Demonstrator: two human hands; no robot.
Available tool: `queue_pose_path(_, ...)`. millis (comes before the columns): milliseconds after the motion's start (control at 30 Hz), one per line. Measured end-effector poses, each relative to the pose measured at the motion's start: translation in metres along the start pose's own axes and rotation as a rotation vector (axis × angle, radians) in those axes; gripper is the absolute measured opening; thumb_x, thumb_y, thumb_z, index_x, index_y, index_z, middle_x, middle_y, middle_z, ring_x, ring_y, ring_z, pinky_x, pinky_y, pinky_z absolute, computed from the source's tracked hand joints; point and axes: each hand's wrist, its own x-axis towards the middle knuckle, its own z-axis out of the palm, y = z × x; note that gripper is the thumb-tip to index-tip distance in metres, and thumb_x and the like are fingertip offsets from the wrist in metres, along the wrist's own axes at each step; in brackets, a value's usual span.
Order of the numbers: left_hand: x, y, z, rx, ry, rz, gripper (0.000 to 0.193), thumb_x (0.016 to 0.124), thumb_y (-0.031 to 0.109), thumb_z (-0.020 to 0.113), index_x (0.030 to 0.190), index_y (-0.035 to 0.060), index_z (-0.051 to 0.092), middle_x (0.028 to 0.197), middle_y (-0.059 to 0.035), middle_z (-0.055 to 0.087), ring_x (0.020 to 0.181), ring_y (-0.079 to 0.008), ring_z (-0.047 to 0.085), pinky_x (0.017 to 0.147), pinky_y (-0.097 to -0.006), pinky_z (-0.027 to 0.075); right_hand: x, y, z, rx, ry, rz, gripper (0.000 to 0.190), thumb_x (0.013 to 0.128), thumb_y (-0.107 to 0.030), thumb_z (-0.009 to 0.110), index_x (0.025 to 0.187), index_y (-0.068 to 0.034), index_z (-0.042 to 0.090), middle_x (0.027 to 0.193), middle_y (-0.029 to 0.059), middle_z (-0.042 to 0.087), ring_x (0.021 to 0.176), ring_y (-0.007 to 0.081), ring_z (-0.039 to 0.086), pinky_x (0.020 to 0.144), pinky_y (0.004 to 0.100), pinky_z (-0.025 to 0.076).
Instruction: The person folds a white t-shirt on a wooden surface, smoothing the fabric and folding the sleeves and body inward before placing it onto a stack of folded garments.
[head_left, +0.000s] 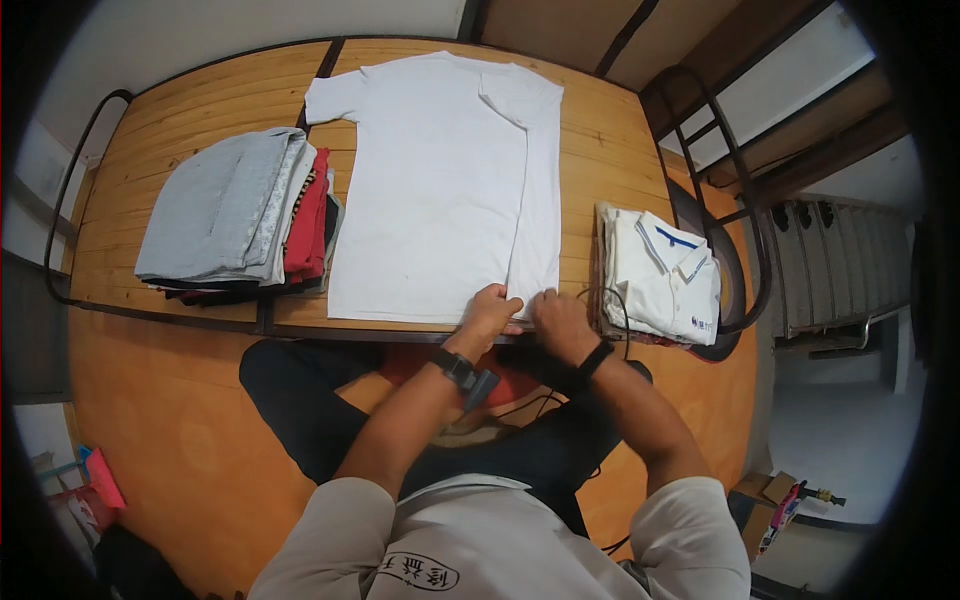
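A white T-shirt (435, 180) lies spread on a slatted wooden bed board (607, 150), its hem towards me. Its right side is folded inward in a long strip, and the sleeve on that side lies turned back over the body. The left sleeve sticks out flat. My left hand (491, 311) pinches the hem at the inner edge of the folded strip, thumb on top. Just to its right, my right hand (562, 322) has its fingers curled on the strip's lower outer corner. The right fingertips are partly hidden.
A tall stack of folded clothes (210, 210) stands left of the shirt. Folded polo shirts (667, 277) are piled at the right, with a black cable (625, 315) beside them. Metal rails (56, 210) bound the board, and a ladder (709, 131) rises at its right end.
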Motion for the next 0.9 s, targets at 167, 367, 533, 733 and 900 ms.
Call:
queue_pose_path(167, -0.005, -0.005, 0.004, -0.009, 0.021, 0.048, 0.030, 0.085, 0.005, 0.066, 0.111, -0.0055, 0.056, 0.095, -0.0116, 0.064, 0.076, -0.0198, 0.069, 0.056, -0.0323, 0.063, -0.036, -0.021, -0.002, 0.084, 0.003, 0.020, 0.014, 0.085, -0.016, 0.063, 0.088, -0.003, 0.065, 0.089, 0.0170, 0.065, 0.079, 0.0349, 0.067, 0.068, 0.0462, 0.055)
queue_pose_path(367, -0.026, -0.018, 0.001, 0.140, 0.035, 0.111, 0.041, 0.088, 0.003, 0.060, 0.124, -0.0045, 0.043, 0.101, -0.0157, 0.063, 0.075, -0.0209, 0.069, 0.057, -0.0339, 0.061, -0.032, -0.001, -0.034, 0.297, -0.002, 0.168, 0.026, 0.087, -0.027, 0.068, 0.088, -0.001, 0.065, 0.088, 0.0201, 0.066, 0.081, 0.0391, 0.068, 0.070, 0.0489, 0.055)
queue_pose_path(533, -0.067, -0.009, 0.002, 0.368, 0.137, 0.190, 0.035, 0.088, 0.012, 0.062, 0.119, -0.0012, 0.051, 0.087, -0.0120, 0.066, 0.069, -0.0210, 0.067, 0.057, -0.0335, 0.057, -0.010, 0.057, -0.059, 0.436, 0.138, 0.210, 0.030, 0.085, -0.032, 0.071, 0.093, -0.003, 0.066, 0.092, 0.0202, 0.066, 0.080, 0.0420, 0.066, 0.073, 0.0499, 0.054)
queue_pose_path(733, -0.061, -0.001, 0.040, 0.909, 0.110, 0.799, 0.021, 0.084, 0.021, 0.069, 0.095, 0.0042, 0.063, 0.084, -0.0106, 0.064, 0.076, -0.0289, 0.063, 0.069, -0.0416, 0.051, 0.046, 0.125, -0.105, 0.575, 0.154, 0.366, 0.028, 0.085, -0.030, 0.070, 0.088, -0.002, 0.070, 0.088, 0.0211, 0.071, 0.082, 0.0401, 0.068, 0.074, 0.0471, 0.053)
queue_pose_path(900, -0.029, -0.002, 0.066, 1.258, 0.102, 0.934, 0.032, 0.080, 0.031, 0.076, 0.092, 0.0044, 0.063, 0.088, -0.0148, 0.060, 0.089, -0.0340, 0.058, 0.075, -0.0466, 0.049, 0.091, 0.177, -0.122, 0.493, 0.193, 0.433, 0.029, 0.084, -0.031, 0.071, 0.084, -0.002, 0.071, 0.081, 0.0204, 0.071, 0.081, 0.0377, 0.069, 0.073, 0.0443, 0.053)
